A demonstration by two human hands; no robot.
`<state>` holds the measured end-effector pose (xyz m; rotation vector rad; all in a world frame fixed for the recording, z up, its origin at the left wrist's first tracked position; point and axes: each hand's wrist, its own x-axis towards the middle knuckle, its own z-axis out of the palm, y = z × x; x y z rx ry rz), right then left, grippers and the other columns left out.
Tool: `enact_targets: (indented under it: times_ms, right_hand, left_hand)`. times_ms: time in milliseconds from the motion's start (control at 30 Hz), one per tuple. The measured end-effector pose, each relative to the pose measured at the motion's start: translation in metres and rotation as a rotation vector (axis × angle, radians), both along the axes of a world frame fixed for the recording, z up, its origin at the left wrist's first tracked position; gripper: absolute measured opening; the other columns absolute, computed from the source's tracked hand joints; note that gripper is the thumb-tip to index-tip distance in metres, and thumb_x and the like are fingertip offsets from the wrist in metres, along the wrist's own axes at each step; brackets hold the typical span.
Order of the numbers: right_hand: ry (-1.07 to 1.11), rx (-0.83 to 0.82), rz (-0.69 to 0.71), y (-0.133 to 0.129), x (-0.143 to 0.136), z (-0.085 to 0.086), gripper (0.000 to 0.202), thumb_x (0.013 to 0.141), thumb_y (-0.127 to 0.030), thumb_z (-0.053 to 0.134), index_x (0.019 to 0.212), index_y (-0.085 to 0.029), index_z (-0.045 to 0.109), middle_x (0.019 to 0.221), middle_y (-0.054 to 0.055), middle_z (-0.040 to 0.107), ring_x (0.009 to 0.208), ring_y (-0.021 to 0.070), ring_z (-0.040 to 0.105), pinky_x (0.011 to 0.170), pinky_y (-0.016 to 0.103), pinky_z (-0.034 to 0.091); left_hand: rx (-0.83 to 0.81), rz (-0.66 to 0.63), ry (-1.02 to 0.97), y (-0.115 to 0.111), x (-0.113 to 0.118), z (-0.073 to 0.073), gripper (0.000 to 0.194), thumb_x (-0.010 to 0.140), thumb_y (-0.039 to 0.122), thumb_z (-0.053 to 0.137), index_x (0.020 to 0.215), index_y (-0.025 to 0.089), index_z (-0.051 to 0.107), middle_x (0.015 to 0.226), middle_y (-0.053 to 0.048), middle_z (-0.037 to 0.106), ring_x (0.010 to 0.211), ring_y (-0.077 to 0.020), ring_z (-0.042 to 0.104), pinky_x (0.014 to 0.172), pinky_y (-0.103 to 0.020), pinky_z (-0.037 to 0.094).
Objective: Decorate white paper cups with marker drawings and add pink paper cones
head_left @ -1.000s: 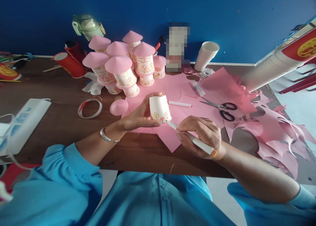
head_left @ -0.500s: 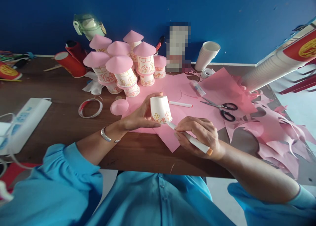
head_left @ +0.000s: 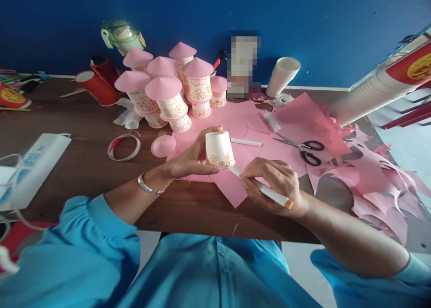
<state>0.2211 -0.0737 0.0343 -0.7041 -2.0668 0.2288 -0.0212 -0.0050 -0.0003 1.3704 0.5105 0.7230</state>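
Observation:
A white paper cup (head_left: 218, 145), upside down, is gripped between the thumb and fingers of my left hand (head_left: 193, 157). Small orange and red flowers are drawn along its lower rim. My right hand (head_left: 271, 184) is closed around a white marker (head_left: 266, 189) with an orange end. The marker's tip is at the cup's lower right rim; whether it touches, I cannot tell. Just behind the cup lies another white marker (head_left: 247, 142) with a red end, on pink paper (head_left: 232, 189). To the left rests a small pink paper cone (head_left: 163, 146).
Several cup towers with pink cone roofs (head_left: 164, 88) stand at the back left. Black-handled scissors (head_left: 303, 148), a glue stick (head_left: 271, 121) and pink scraps (head_left: 380, 178) lie right. Stacked cups (head_left: 283, 77) stand by the wall. A tape roll (head_left: 123, 147) and power strip (head_left: 33, 169) are left.
My right hand and the marker have shifted very slightly to the right along the cup's rim. My left hand holds the cup in nearly the same place.

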Motion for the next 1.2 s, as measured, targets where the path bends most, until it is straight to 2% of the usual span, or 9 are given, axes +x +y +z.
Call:
enact_targets:
  times_ms: [167, 300, 533, 700, 833, 1000, 1200]
  right_hand:
    - [0.012, -0.011, 0.010, 0.000, 0.001, 0.002, 0.014, 0.094, -0.007, 0.062, 0.093, -0.021, 0.059, 0.071, -0.002, 0.069, 0.059, 0.0138, 0.068, 0.053, 0.024, 0.052]
    - [0.019, 0.007, 0.011, 0.001, 0.001, 0.002, 0.015, 0.093, -0.007, 0.063, 0.095, -0.021, 0.060, 0.072, -0.001, 0.070, 0.061, 0.0138, 0.069, 0.055, 0.024, 0.053]
    - [-0.009, -0.013, 0.008, 0.000, 0.002, 0.003, 0.016, 0.094, -0.007, 0.062, 0.093, -0.022, 0.058, 0.070, -0.003, 0.069, 0.059, 0.0126, 0.068, 0.053, 0.023, 0.051]
    - [0.009, -0.002, 0.026, 0.000, 0.005, 0.006, 0.014, 0.093, -0.007, 0.061, 0.094, -0.021, 0.059, 0.071, -0.001, 0.069, 0.060, 0.0139, 0.068, 0.054, 0.025, 0.053]
    - [-0.004, 0.016, 0.000, 0.001, 0.006, 0.008, 0.017, 0.091, -0.005, 0.062, 0.094, -0.022, 0.061, 0.070, -0.002, 0.069, 0.059, 0.0142, 0.068, 0.053, 0.025, 0.053]
    - [-0.005, 0.018, -0.012, 0.001, 0.006, 0.009, 0.017, 0.092, -0.005, 0.062, 0.094, -0.022, 0.060, 0.070, -0.002, 0.069, 0.059, 0.0140, 0.068, 0.053, 0.025, 0.053]
    - [0.002, 0.028, -0.003, 0.001, 0.004, 0.008, 0.017, 0.092, -0.005, 0.063, 0.095, -0.022, 0.060, 0.072, -0.001, 0.069, 0.060, 0.0139, 0.068, 0.054, 0.025, 0.054]
  left_hand:
    - [0.001, 0.000, 0.012, 0.000, 0.000, 0.002, 0.090, 0.074, 0.027, 0.093, 0.150, 0.041, 0.048, 0.157, -0.007, 0.044, 0.135, -0.0315, 0.051, 0.101, -0.044, 0.055]
    - [-0.005, -0.005, 0.011, 0.000, -0.001, 0.003, 0.088, 0.075, 0.027, 0.092, 0.149, 0.041, 0.048, 0.160, -0.007, 0.041, 0.135, -0.0312, 0.050, 0.102, -0.044, 0.055]
    - [-0.032, 0.006, 0.020, -0.002, -0.001, 0.004, 0.090, 0.075, 0.030, 0.092, 0.152, 0.043, 0.047, 0.161, -0.008, 0.039, 0.136, -0.0344, 0.052, 0.103, -0.049, 0.055]
    - [-0.007, -0.018, -0.042, 0.001, -0.002, -0.003, 0.090, 0.075, 0.028, 0.092, 0.151, 0.043, 0.047, 0.156, -0.008, 0.044, 0.143, -0.0366, 0.047, 0.108, -0.052, 0.053]
    - [-0.019, -0.046, -0.075, 0.004, -0.003, -0.010, 0.091, 0.077, 0.025, 0.090, 0.152, 0.046, 0.043, 0.156, -0.006, 0.045, 0.135, -0.0321, 0.054, 0.107, -0.051, 0.053]
    - [0.005, 0.001, -0.042, 0.003, -0.005, -0.011, 0.092, 0.076, 0.031, 0.090, 0.154, 0.043, 0.043, 0.155, -0.006, 0.048, 0.135, -0.0331, 0.052, 0.104, -0.048, 0.054]
    - [0.049, -0.031, -0.032, 0.004, -0.005, -0.009, 0.093, 0.077, 0.031, 0.089, 0.156, 0.041, 0.042, 0.155, -0.008, 0.049, 0.135, -0.0333, 0.051, 0.102, -0.046, 0.053]
